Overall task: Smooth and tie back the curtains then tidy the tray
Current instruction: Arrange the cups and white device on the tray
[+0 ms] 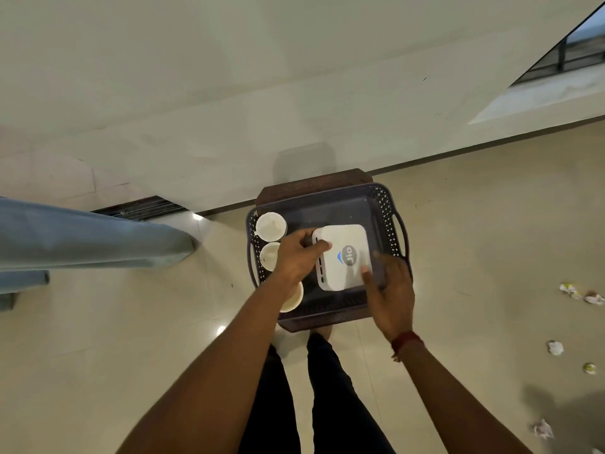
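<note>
**Operator:** Nearest the camera, I see my two forearms reaching out over black trouser legs (330, 398) and pale floor tiles (98, 339). A red thread band (406, 339) sits on the right wrist.

**Observer:** What are the hands doing?

**Operator:** Both are on the white box (343, 257), a flat rounded device with a "Jio" logo on top and ports along its left side. My left hand (296, 260) curls over the box's far left corner, thumb on the top face. My right hand (391, 290) has its fingers spread at the box's near right corner, one fingertip pressing the top. I cannot tell whether the box rests on the tray floor or is lifted slightly.

**Observer:** And the tray?

**Operator:** The dark tray (397, 231), with lattice walls and handle slots, stands on a small brown stool (311, 185) against the wall. The box fills the tray's middle and right half. Along the tray's left edge stand three white cups: the near cup (291, 301) at the near left corner, partly under my left wrist, the middle cup (270, 258), and the far cup (271, 226) at the far left corner.

**Observer:** Anything beyond?

**Operator:** Crumpled paper scraps (579, 294) lie on the floor to the right. A blue curtain (91, 237) hangs in from the left edge, near the wall.
</note>
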